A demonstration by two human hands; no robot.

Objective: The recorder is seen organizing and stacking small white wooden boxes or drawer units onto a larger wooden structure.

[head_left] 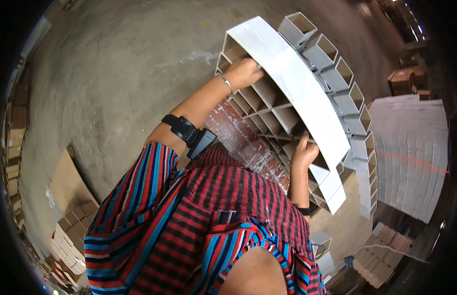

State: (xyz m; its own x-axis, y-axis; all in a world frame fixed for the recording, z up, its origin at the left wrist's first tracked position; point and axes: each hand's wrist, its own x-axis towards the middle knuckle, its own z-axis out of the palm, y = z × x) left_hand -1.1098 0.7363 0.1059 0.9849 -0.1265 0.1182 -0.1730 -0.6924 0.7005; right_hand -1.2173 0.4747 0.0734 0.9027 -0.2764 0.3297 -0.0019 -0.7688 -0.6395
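Observation:
In front of me a block of stacked open-ended white cardboard boxes (292,78) stands tilted in view, its brown-lined openings facing my body. My left hand (243,73) is closed at the upper edge of an opening near the block's far left end. My right hand (305,150) is closed on an edge nearer the right end, with a finger reaching up into an opening. The fingertips of both hands are partly hidden by the cardboard. Below the boxes shows a worn red surface (238,132) with scraped white patches.
Behind the block runs a row of smaller open-ended white boxes (336,73). Farther right lies a large pile of flat white cardboard (410,152) with a red strap. Brown cartons (408,80) and bundles of cardboard (385,255) stand around, more cartons (76,223) at lower left.

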